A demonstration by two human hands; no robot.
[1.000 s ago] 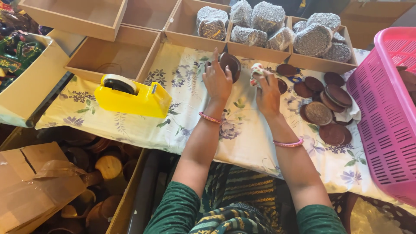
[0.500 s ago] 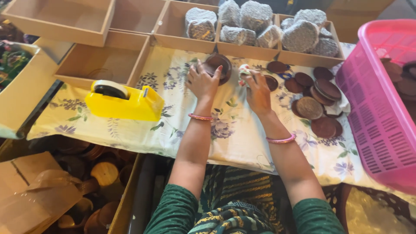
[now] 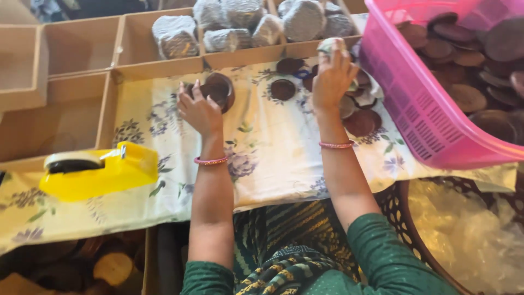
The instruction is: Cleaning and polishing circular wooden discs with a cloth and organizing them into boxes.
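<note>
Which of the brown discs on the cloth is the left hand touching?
The leftmost brown disc, under the left hand fingers; the others lie near the right hand.

**Layout of the worktop**

A cloth (image 3: 262, 164) covers the worktop. On its left end sits a tape dispenser (image 3: 98, 172). At the far edge runs a row of open boxes (image 3: 82, 49); the boxes toward the right hold wrapped bundles (image 3: 240, 27). Near the middle of the cloth the left hand (image 3: 199, 109) rests on a round disc (image 3: 218, 90). To its right, loose discs (image 3: 284, 88) lie on the cloth, and the right hand (image 3: 330, 79) is over them. A basket (image 3: 431, 120) stands at the right, on the cloth's edge, with more discs (image 3: 469, 49) in it.
</note>
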